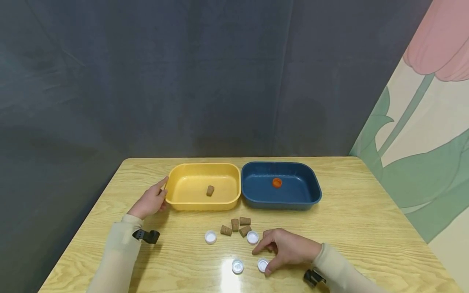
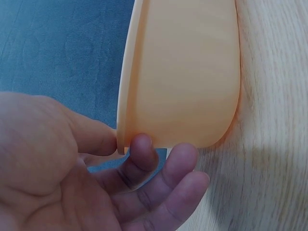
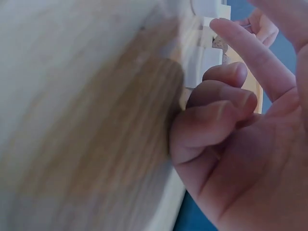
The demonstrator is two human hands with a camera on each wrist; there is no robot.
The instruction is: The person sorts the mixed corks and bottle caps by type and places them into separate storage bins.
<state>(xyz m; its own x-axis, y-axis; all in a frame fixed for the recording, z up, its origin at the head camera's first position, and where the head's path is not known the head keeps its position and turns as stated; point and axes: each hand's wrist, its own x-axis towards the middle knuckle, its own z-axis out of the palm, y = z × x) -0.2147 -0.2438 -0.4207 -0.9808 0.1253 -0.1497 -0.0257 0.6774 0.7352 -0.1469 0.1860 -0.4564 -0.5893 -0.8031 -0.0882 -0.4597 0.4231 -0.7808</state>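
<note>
My left hand grips the near-left end of a yellow plastic tray, thumb and fingertips at its rim. One cork lies inside that tray. My right hand is low over the table, thumb at the edge of a white bottle cap and index finger stretched out apart from it. Its other fingers are curled under the palm, close to the wood. Another white cap lies just beyond the index finger.
Beside the yellow tray stands a blue tray with an orange cap in it. Several corks lie grouped before the trays. More white caps are on the table, one near a glare spot. A dark curtain hangs behind.
</note>
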